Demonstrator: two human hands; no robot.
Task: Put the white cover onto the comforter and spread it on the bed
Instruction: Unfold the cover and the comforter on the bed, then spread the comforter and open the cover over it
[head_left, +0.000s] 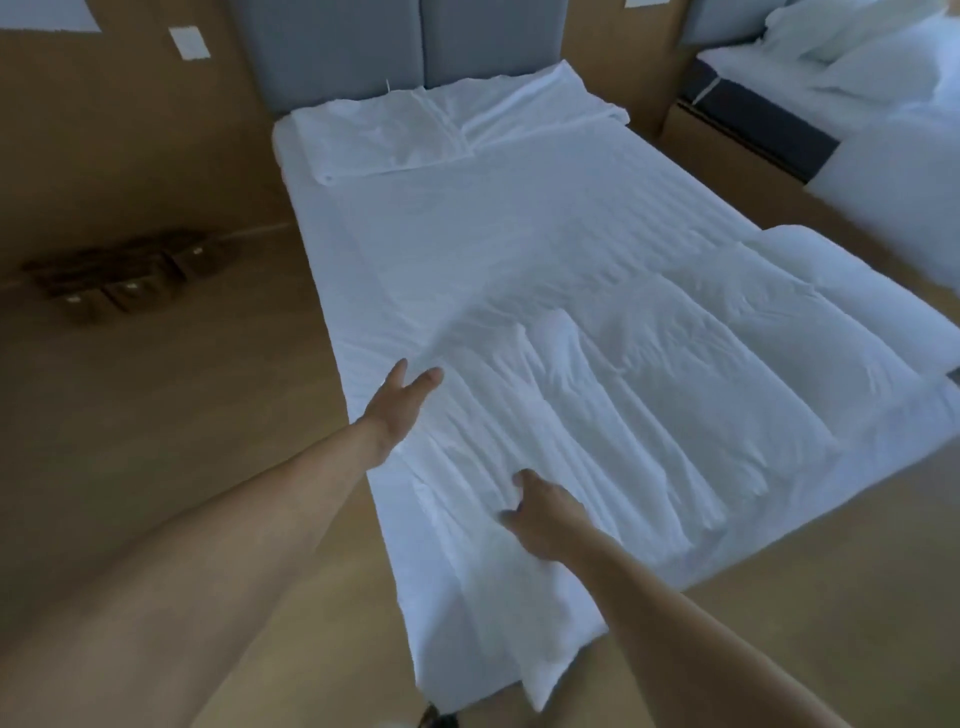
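Note:
A white covered comforter (649, 374) lies wrinkled across the lower half of the bed (415, 234), its right side hanging past the mattress edge. My left hand (402, 402) reaches over the comforter's near left edge with straight fingers, touching the fabric. My right hand (543, 512) rests on the comforter's lower left part, fingers bent down into the folds; whether it grips cloth is unclear. A corner of the comforter (540, 675) hangs off the foot of the bed.
A white pillow (384, 137) lies at the head of the bed against a grey headboard (415, 41). A second bed (857, 104) with white bedding stands at the right. Dark boxes (119, 280) sit on the wooden floor at the left.

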